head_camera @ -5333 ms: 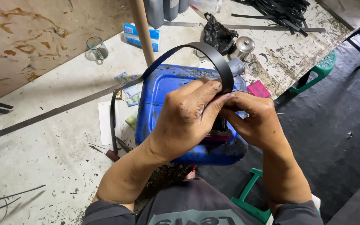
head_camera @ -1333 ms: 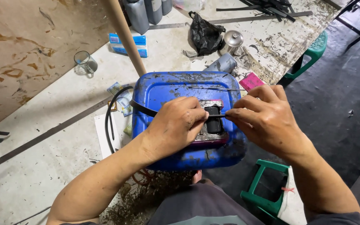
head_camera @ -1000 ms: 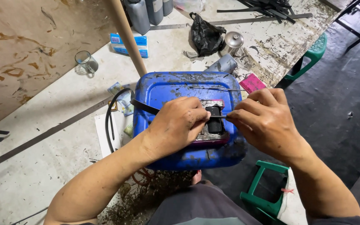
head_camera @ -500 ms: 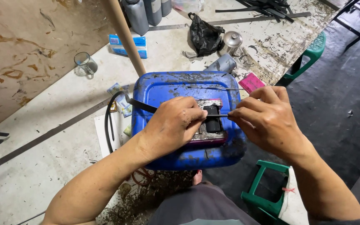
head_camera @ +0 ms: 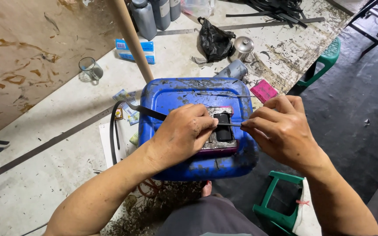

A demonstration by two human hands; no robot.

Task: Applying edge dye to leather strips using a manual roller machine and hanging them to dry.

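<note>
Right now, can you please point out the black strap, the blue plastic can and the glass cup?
black strap (head_camera: 147, 112), head view, on the flat stretch left of the left hand.
blue plastic can (head_camera: 171, 94), head view, on its bare top face.
glass cup (head_camera: 90, 68), head view, on its side wall.

Beyond the hands lies a stained pale floor (head_camera: 44, 175) (paint-flecked); right, dark matting (head_camera: 355, 109); below, a green stool (head_camera: 276, 209).

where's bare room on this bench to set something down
Bare bench lies near left, below the long metal strip. A smaller patch sits between the glass and the blue container. The far end is crowded around the black bag and bottles.
</note>
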